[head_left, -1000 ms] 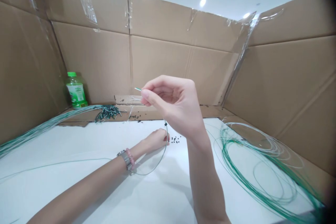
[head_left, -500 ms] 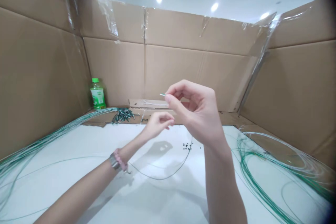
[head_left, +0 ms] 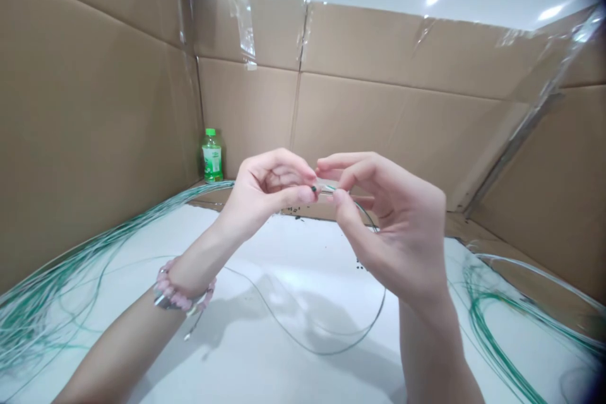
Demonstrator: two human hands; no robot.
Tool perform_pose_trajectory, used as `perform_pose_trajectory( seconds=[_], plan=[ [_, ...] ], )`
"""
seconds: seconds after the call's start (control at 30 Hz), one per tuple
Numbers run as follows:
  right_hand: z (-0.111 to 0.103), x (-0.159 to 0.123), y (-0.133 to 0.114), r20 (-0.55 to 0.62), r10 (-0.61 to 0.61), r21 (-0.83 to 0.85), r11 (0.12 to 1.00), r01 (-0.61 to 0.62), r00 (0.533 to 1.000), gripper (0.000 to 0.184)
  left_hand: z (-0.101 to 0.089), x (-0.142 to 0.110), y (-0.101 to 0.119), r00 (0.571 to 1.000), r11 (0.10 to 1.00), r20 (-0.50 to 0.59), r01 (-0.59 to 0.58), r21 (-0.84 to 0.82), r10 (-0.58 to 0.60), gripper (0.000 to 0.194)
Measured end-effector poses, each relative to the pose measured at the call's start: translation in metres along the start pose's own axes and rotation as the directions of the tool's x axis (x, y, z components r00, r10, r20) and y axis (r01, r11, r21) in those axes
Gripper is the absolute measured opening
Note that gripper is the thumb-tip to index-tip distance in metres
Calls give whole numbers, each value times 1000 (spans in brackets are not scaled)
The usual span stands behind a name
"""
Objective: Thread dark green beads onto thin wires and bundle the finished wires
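Both my hands are raised close together above the white tabletop (head_left: 284,303). Between thumb and fingertip, my left hand (head_left: 260,189) pinches a small black piece (head_left: 314,189); its exact kind is too small to tell. My right hand (head_left: 398,221) is closed on a thin green and white wire (head_left: 330,188), whose end points left at the black piece. From the right hand the wire hangs down behind the wrist and curves in a loop over the table. Whether wire and black piece touch is unclear. A pink bead bracelet (head_left: 182,297) circles my left wrist.
A bundle of green and white wires (head_left: 71,265) lies along the left side. A coil of green wire (head_left: 492,334) rests at the right. Several tiny black pieces (head_left: 362,264) dot the table. A green bottle (head_left: 212,158) stands by the back cardboard wall (head_left: 379,120).
My left hand has risen from the table and now pinches a black piece. Right hand and wire have come level with it. The view has turned slightly left.
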State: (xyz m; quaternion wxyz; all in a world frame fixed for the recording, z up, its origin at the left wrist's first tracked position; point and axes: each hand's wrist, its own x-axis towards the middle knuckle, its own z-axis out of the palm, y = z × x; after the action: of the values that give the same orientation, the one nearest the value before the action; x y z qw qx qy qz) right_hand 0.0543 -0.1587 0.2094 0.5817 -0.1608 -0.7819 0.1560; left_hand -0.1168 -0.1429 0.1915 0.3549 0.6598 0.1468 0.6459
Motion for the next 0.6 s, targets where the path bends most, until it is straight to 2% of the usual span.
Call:
perform_pose_trajectory(
  seconds=[0.13, 0.27, 0.47, 0.6],
  plan=[
    [1, 0, -11, 49, 15, 6, 1000, -16, 999, 17, -1, -1, 6, 998, 997, -16, -53, 51, 53, 19],
    [3, 0, -17, 43, -33, -42, 999, 34, 999, 22, 0, -1, 9, 994, 991, -32, -99, 92, 102, 17],
    [5, 1, -17, 47, 2, -72, 997, 2, 999, 21, 0, -2, 11, 989, 971, -130, -38, 234, 70, 22],
    [5, 1, -16, 43, -14, -77, 997, 17, 999, 20, 1, -1, 12, 993, 984, -52, -101, 149, 110, 17]
  ],
)
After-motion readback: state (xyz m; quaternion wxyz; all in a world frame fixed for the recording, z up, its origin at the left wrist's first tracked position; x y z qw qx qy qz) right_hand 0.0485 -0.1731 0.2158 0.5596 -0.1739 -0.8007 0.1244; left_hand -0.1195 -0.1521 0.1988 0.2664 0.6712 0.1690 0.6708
